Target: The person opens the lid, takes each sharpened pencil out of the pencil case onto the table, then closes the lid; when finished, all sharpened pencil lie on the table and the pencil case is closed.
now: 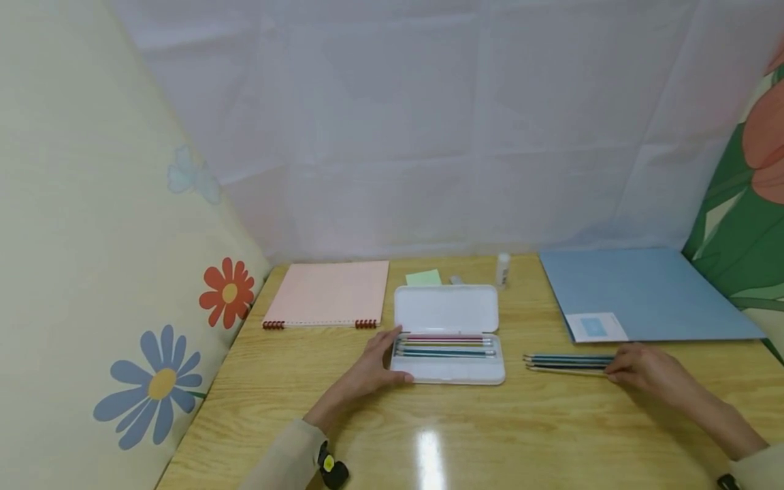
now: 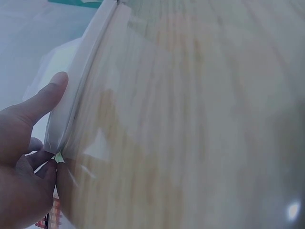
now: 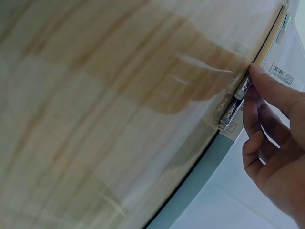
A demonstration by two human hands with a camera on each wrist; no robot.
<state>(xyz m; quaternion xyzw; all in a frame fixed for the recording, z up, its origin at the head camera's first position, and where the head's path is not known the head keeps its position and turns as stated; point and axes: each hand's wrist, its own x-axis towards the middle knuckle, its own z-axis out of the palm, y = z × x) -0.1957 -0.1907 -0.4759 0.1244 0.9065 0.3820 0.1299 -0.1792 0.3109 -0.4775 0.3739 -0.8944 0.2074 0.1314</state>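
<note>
A white pencil case [image 1: 450,371] lies with its lid [image 1: 446,309] raised on the table, several pencils [image 1: 444,353] lying side by side in it. My left hand [image 1: 375,366] holds its left end, thumb along the front wall and fingers round the far corner; in the left wrist view the thumb [image 2: 47,98] lies against the case's side. To the right of the case, several loose pencils [image 1: 566,363] lie in a row, tips pointing left. My right hand [image 1: 646,371] pinches their eraser ends; the right wrist view shows silvery ferrules [image 3: 243,89] at the fingertips.
A pink spiral notebook [image 1: 331,292] lies at the back left. Behind the lid are green sticky notes [image 1: 424,278], a small grey object [image 1: 456,280] and a white glue stick [image 1: 503,269]. A large blue folder [image 1: 643,292] covers the back right, just beyond the right hand.
</note>
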